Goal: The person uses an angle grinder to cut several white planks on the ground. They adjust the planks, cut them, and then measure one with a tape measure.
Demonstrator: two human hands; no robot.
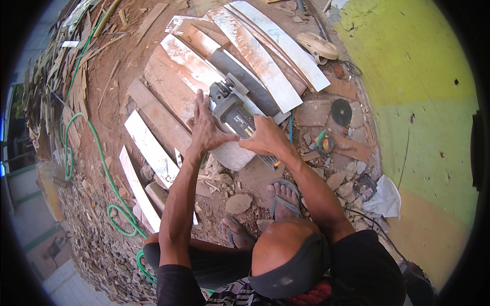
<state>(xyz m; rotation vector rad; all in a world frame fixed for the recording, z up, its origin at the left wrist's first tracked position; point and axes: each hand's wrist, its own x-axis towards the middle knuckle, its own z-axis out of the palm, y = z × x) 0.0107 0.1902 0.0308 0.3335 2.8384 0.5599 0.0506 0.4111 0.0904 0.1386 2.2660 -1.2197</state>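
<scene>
- We log the angle grinder (pixel 235 118) as landmark: between both hands, at the near side of the long white panels (pixel 278 43).
- Right hand (pixel 269 137): wrapped around its body. Left hand (pixel 205 127): fingers extended along its left flank; pressure unclear.
- Left of grinder: separate white strips (pixel 152 153). Right: loose black disc (pixel 341 112).
- We judge work underway; finished cuts and remainder, we cannot tell.

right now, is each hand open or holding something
Left hand: open, fingers spread beside the angle grinder.
Right hand: closed, holding the angle grinder's body.
</scene>
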